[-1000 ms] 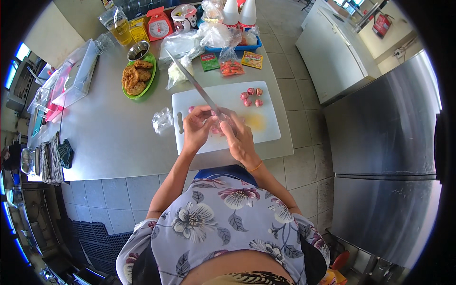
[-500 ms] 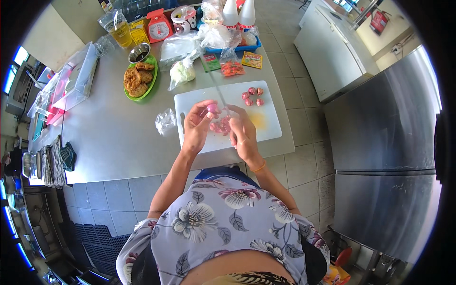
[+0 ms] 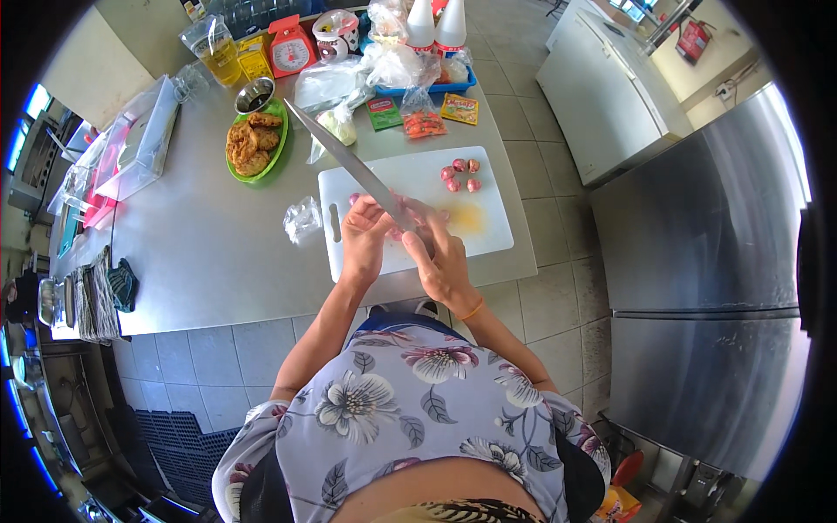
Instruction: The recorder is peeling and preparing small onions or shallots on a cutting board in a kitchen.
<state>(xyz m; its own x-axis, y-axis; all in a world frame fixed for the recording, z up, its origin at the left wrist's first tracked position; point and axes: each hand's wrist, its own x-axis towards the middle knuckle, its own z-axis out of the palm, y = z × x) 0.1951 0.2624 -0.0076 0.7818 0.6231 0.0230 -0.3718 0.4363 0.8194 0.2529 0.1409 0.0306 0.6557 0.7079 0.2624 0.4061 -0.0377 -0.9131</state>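
Note:
A knife (image 3: 353, 164) is gripped in my right hand (image 3: 445, 270), its long blade slanting away to the far left above the white cutting board (image 3: 499, 228). Close beside the blade, the fingers of my left hand (image 3: 362, 244) are bent together; what they pinch, if anything, is hidden. A purplish shallot (image 3: 353, 199) shows just beyond my left fingertips. Between and beneath my hands lie reddish-pink shallot pieces (image 3: 395, 234), mostly covered. Several whole shallots (image 3: 451, 184) sit at the board's far right, near a yellowish wet stain.
Left of the board is a crumpled plastic bag (image 3: 302, 220). Farther back are a green plate (image 3: 277, 157) of fried food, a metal bowl (image 3: 255, 96), a red scale (image 3: 292, 52), bagged carrots (image 3: 425, 125) and a blue tray (image 3: 392, 91). A steel refrigerator (image 3: 697, 235) stands right.
The knife has swung from pointing straight ahead to slanting far left across my left hand. The shallot no longer shows in my left fingers; one now shows beyond them. My hands have drawn closer.

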